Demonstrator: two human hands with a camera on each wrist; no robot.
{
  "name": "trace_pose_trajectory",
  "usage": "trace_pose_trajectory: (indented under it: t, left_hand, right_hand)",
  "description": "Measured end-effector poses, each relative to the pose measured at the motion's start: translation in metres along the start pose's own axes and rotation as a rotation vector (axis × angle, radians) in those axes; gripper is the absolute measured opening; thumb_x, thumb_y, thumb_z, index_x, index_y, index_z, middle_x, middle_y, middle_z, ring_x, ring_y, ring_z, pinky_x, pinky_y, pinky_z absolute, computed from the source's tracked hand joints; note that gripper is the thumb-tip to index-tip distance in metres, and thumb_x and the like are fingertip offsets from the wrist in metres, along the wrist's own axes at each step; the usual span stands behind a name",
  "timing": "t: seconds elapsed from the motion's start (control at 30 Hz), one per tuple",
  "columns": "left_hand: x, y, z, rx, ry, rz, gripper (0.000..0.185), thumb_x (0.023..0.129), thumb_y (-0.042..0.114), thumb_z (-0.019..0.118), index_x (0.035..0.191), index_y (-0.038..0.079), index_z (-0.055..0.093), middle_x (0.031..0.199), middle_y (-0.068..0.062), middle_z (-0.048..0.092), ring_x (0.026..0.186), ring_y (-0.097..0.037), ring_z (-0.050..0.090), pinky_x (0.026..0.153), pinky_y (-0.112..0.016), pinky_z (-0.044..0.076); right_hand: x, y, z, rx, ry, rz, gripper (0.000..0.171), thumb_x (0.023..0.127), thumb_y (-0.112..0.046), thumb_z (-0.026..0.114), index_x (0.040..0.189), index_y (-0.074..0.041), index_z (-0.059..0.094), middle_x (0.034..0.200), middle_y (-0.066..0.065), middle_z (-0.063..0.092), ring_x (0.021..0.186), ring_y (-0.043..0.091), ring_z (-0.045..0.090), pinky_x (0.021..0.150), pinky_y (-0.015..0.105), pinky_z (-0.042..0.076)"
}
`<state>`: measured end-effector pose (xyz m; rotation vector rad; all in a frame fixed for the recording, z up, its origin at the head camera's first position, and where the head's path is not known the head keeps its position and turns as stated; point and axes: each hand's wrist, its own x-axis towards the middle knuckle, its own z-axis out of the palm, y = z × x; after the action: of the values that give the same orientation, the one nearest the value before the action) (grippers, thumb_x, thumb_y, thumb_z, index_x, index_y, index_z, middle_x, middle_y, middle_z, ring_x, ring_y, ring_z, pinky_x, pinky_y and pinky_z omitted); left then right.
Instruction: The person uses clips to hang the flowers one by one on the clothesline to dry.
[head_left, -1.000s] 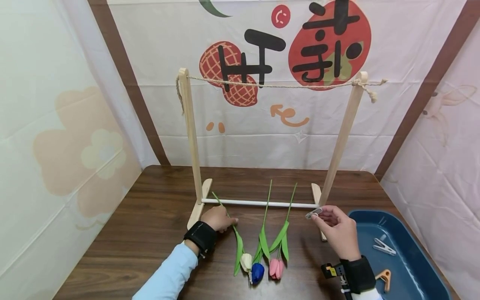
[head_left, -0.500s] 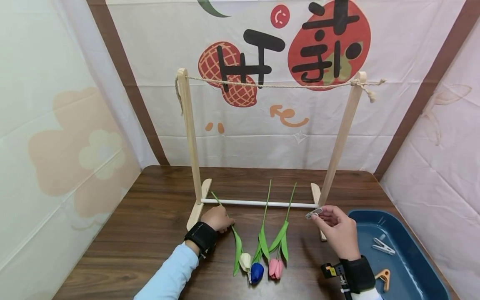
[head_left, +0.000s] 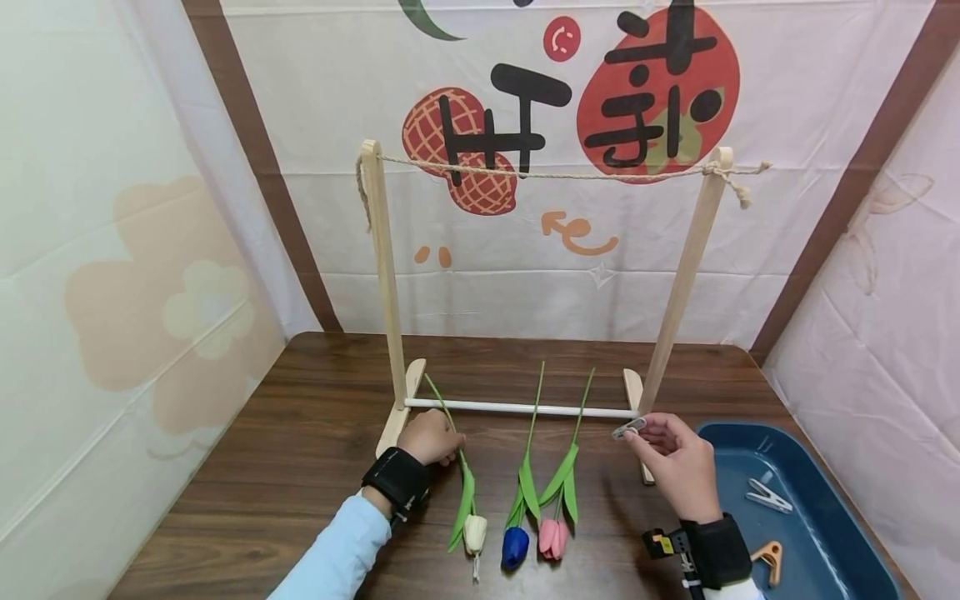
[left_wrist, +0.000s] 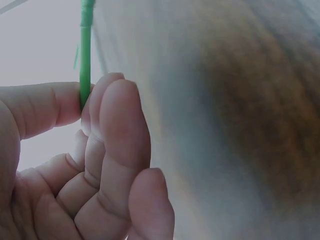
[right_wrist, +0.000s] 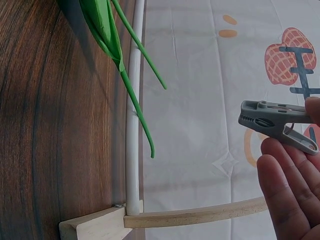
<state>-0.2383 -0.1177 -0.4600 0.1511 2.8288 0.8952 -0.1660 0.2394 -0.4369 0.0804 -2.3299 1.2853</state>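
Pick-up step: left hand (head_left: 431, 436) pinches white tulip (head_left: 474, 532) stem, flower at its 5 o'clock on desk (head_left: 300, 433). Right hand (head_left: 675, 458) pinches grey clothespin (head_left: 628, 428). Next likely needs lifting the stem to the rope (head_left: 555, 173).

— What sort of place is this?
— A staged recording booth, not a home. White cloth walls (head_left: 112, 250) close in the wood-grain surface (head_left: 300, 450) from 9 to 3 o'clock.
— What else shows it?
— A cartoon banner (head_left: 570, 108) at 12 o'clock, behind a small wooden rack (head_left: 382, 275) strung with rope (head_left: 570, 174).
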Motion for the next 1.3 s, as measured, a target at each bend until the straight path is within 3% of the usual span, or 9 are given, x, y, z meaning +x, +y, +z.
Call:
trace_pose_trajectory:
  t: [0.2,0.6,1.0,1.3]
  left_hand:
    - [-0.008,0.009,-0.011,0.010,0.033,0.030,0.039,0.093,0.026,0.066,0.056,0.013,0.062,0.047,0.005,0.058,0.045,-0.013,0.057,0.048,-0.028,0.041]
    - [-0.033,0.042,-0.039,0.029,0.220,0.233,0.045,0.091,0.029,0.069,0.051,0.017,0.051,0.046,0.010,0.038,0.041,-0.008,0.036,0.041,-0.025,0.024]
    - [-0.046,0.063,-0.064,-0.042,0.317,0.343,0.035,0.094,0.022,0.067,0.061,0.016,0.055,0.048,0.009,0.035,0.040,-0.007,0.032,0.042,-0.024,0.025]
    - [-0.052,0.083,-0.087,-0.076,0.474,0.441,0.024,0.093,0.021,0.068,0.071,0.012,0.067,0.053,0.008,0.048,0.046,-0.008,0.040,0.043,-0.025,0.032]
  right_hand:
    - [0.001,-0.002,-0.001,0.001,0.002,0.008,0.021,0.083,-0.013,0.079,0.098,-0.007,0.067,0.087,0.004,0.071,0.077,0.003,0.065,0.067,0.014,0.050]
    - [0.001,-0.002,-0.001,0.007,0.008,-0.007,0.021,0.082,-0.010,0.079,0.099,-0.006,0.068,0.086,0.004,0.071,0.077,0.001,0.064,0.067,0.013,0.049]
    - [-0.002,-0.002,0.002,0.006,0.000,0.020,0.021,0.083,-0.012,0.079,0.100,-0.006,0.068,0.087,0.004,0.071,0.078,0.001,0.064,0.068,0.012,0.049]
    - [-0.004,-0.005,0.003,-0.002,-0.011,0.035,0.022,0.084,-0.015,0.079,0.100,-0.005,0.068,0.088,0.005,0.071,0.077,0.002,0.065,0.067,0.012,0.049]
